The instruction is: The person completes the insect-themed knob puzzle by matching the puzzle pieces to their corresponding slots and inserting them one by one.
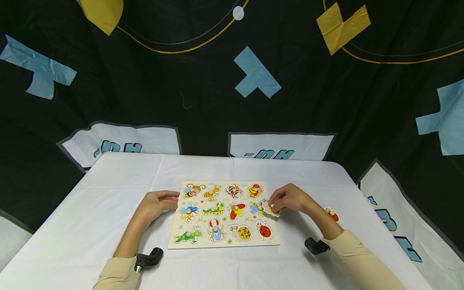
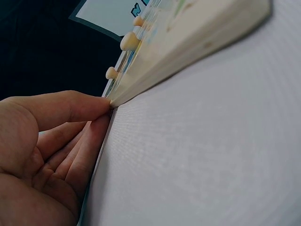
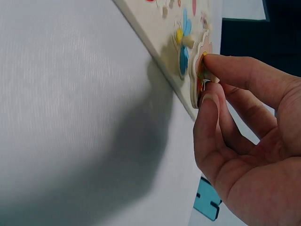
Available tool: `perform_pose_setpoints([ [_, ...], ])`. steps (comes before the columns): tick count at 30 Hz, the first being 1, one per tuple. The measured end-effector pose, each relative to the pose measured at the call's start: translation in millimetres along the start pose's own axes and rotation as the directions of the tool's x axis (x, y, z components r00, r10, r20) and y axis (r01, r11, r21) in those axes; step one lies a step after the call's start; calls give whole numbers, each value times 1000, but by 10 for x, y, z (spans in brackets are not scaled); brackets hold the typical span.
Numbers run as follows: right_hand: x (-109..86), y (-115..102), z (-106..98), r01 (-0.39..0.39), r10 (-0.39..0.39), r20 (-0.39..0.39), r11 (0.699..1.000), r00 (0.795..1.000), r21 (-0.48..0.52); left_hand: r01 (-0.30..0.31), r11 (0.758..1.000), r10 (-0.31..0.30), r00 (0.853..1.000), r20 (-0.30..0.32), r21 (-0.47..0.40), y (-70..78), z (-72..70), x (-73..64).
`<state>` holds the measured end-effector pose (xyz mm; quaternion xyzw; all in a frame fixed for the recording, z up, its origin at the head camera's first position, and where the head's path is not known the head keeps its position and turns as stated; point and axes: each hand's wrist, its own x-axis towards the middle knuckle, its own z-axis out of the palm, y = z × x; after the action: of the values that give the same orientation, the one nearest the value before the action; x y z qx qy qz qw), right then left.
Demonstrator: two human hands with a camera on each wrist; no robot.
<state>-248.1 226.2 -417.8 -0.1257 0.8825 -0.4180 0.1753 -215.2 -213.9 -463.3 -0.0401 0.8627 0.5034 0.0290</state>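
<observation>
A wooden knob puzzle board with insect pictures lies flat on the white table. At its left edge is my left hand; in the left wrist view the fingertips touch the board's edge, the fingers fairly straight. My right hand pinches a scalloped pink puzzle piece between thumb and fingers, tilted up over the board's right edge. In the right wrist view that piece stands nearly edge-on, close beside the blue and yellow dragonfly-like piece. The fingers partly hide its face.
Another piece, red and white, lies on the white tablecloth to the right, partly hidden by my right forearm. Wooden knobs stand up from the board. A black curtain hangs behind the table.
</observation>
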Motion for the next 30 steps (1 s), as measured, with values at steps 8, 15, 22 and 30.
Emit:
perform_pose_setpoints([
  [8,62,-87,161,14,-15,37,1000,999,8,10,1000,-10,1000,-6,12,-1,3,-8],
  [15,107,-189,294,10,-9,56,1000,998,-18,23,1000,-23,1000,-3,-6,-9,13,3],
  [22,137,-249,394,14,-11,82,999,997,-31,21,1000,-21,1000,0,-10,-5,16,7],
  [30,155,-347,485,25,-17,126,997,992,-67,30,1000,-30,1000,-2,2,-12,16,7],
])
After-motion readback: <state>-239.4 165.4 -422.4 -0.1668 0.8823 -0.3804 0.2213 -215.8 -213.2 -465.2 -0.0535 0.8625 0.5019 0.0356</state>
